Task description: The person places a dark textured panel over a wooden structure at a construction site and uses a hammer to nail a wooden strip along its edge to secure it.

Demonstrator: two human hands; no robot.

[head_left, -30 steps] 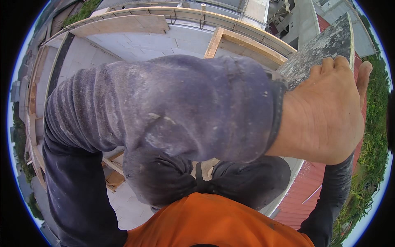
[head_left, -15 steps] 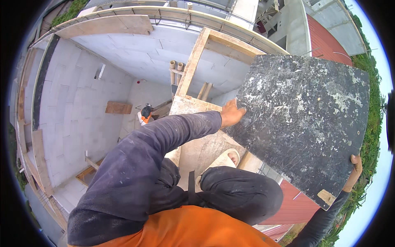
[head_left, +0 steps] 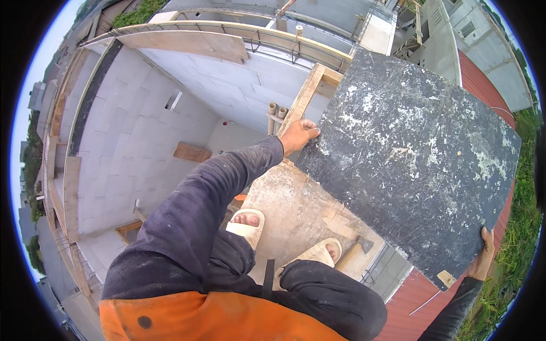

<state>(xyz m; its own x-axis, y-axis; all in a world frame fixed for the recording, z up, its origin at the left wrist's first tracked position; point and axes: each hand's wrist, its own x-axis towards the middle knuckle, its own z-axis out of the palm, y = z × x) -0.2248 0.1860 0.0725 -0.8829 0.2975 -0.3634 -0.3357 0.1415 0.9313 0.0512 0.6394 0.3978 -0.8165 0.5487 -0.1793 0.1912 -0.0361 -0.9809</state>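
Note:
A dark plywood panel (head_left: 412, 153) with white scuffs and flaking patches is held up at the right, tilted. My left hand (head_left: 301, 136) pinches its left edge between thumb and fingers. At the lower right corner my right hand (head_left: 483, 254) grips the edge, thumb on the face and fingers partly hidden behind the board. A small pale chipped spot marks the panel near that corner. Its upper end covers part of a wooden frame (head_left: 307, 94).
My sandalled feet stand on a dusty plywood platform (head_left: 284, 193). A hatchet-like tool (head_left: 358, 248) lies by my right foot. Left of the platform drops a deep room with pale block walls (head_left: 125, 142). Two pipes (head_left: 272, 116) rise beside the frame. Red roofing (head_left: 418, 298) lies below right.
The panel now covers more of the wooden frame, and my left hand has moved up and left with its edge. My left foot and the hatchet-like tool have come into sight.

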